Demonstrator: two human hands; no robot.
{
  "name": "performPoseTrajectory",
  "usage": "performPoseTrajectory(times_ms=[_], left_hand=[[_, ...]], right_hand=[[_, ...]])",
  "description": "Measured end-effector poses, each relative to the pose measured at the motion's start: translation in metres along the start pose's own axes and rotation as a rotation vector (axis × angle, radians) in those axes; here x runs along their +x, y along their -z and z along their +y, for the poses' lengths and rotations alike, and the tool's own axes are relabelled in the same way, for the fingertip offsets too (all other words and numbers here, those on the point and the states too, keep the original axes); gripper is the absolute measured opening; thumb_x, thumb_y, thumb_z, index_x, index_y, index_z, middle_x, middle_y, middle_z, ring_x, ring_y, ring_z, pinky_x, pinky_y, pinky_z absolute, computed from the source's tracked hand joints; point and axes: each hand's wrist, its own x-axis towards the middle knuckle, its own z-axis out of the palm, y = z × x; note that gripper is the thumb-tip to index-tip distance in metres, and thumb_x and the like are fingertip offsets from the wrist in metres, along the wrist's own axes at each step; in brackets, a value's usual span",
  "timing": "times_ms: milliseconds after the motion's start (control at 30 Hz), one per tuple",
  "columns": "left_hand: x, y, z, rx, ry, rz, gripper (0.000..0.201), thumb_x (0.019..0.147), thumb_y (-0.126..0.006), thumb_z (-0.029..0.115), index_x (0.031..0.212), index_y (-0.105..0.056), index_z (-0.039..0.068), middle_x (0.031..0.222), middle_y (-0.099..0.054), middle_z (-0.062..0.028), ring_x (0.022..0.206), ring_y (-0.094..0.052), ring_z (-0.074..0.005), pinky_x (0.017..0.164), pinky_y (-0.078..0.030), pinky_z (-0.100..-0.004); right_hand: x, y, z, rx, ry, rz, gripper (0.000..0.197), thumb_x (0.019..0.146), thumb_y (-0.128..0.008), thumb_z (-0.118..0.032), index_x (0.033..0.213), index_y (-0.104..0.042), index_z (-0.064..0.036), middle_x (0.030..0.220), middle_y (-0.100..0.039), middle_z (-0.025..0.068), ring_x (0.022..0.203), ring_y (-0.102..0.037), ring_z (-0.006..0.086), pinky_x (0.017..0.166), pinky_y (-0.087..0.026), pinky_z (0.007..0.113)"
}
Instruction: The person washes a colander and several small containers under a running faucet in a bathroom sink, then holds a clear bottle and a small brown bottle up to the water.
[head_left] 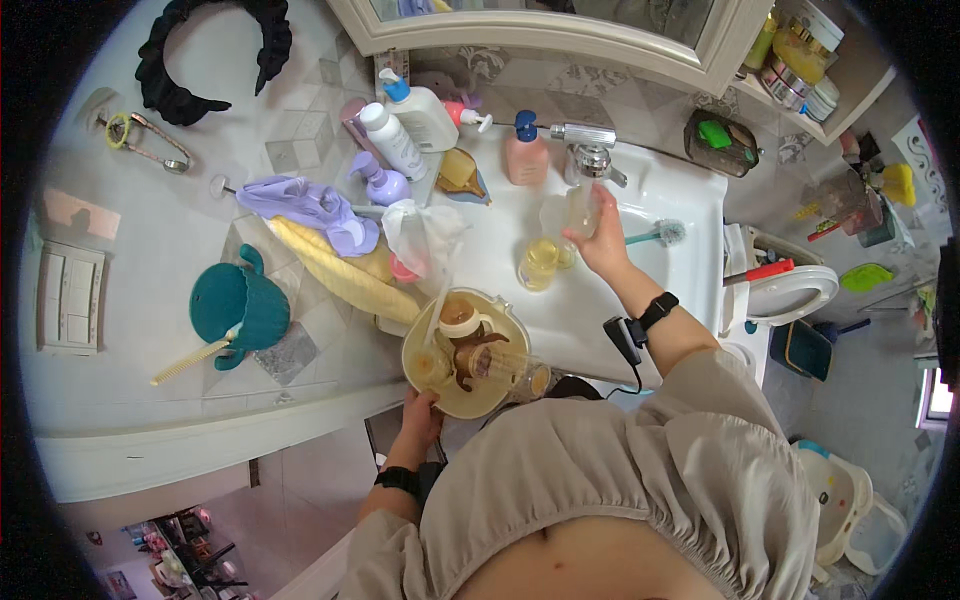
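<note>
My right hand (pixel 600 240) is closed around a clear, see-through cup (pixel 580 208) just below the chrome faucet (pixel 590 160), over the white sink (pixel 650 195). Beside that hand, a small jar of yellowish liquid (pixel 540 262) stands on the sink's ledge. At the near left, my left hand (pixel 422 412) grips the rim of a cream basin (pixel 462 408). In the basin lie a cream-and-brown cup (pixel 460 316), a brown piece (pixel 466 362) and a clear container (pixel 500 368) sticking out over the rim. A teal-handled brush (pixel 668 233) rests in the sink.
A pink pump bottle (pixel 526 150) stands left of the faucet, with several other bottles farther left. Purple gloves (pixel 310 208) and a yellow cloth (pixel 330 265) hang beside the basin. A teal cup (pixel 240 305) is on the left wall. The toilet (pixel 795 297) is at right.
</note>
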Motion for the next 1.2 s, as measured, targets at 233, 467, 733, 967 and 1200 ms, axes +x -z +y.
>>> performPoseTrajectory(times_ms=[233,467,733,967,1200], left_hand=[[-0.013,-0.037,0.013,0.066,-0.014,0.025,0.048,0.070,-0.041,-0.002,0.118,-0.036,0.001,0.114,-0.048,-0.0130,0.101,-0.051,-0.0282,0.084,-0.045,-0.0412],[-0.005,-0.034,0.014,0.017,-0.007,-0.035,0.054,0.069,-0.042,-0.004,0.122,-0.033,0.005,0.116,-0.046,-0.0120,0.103,-0.049,-0.0280,0.085,-0.044,-0.0415],[-0.002,-0.030,0.011,0.027,-0.005,0.026,0.051,0.070,-0.042,-0.003,0.119,-0.035,0.004,0.114,-0.047,-0.0118,0.103,-0.049,-0.0273,0.085,-0.044,-0.0406],[-0.002,-0.029,0.009,0.014,-0.028,-0.038,0.045,0.070,-0.044,-0.001,0.114,-0.038,0.002,0.110,-0.049,-0.0120,0.099,-0.052,-0.0270,0.082,-0.046,-0.0398],[-0.001,-0.022,0.005,0.004,-0.015,-0.037,0.048,0.069,-0.044,-0.003,0.116,-0.036,0.003,0.112,-0.048,-0.0122,0.099,-0.051,-0.0266,0.083,-0.045,-0.0385]], right_hand=[[0.006,0.002,0.002,0.099,-0.002,-0.019,0.070,0.061,-0.072,-0.007,0.120,-0.034,-0.0020,0.119,-0.041,0.0174,0.107,-0.044,0.0317,0.090,-0.038,0.036],[0.016,0.009,-0.001,1.522,-0.663,-0.167,0.040,0.081,-0.054,-0.023,0.114,-0.043,-0.0064,0.111,-0.050,0.0103,0.103,-0.049,0.0267,0.089,-0.040,0.042],[0.025,-0.011,0.027,1.731,-0.802,-0.135,0.044,0.083,-0.047,-0.039,0.114,-0.046,-0.0082,0.116,-0.048,0.0123,0.106,-0.045,0.0285,0.091,-0.034,0.043],[0.025,0.000,0.021,1.674,-0.747,-0.271,0.048,0.083,-0.043,-0.042,0.119,-0.044,-0.0100,0.116,-0.049,0.0117,0.104,-0.048,0.0286,0.089,-0.036,0.042],[0.042,-0.013,0.022,1.640,-0.681,-0.477,0.055,0.086,-0.032,-0.051,0.117,-0.045,-0.0070,0.111,-0.051,0.0116,0.096,-0.050,0.0287,0.083,-0.040,0.041]])
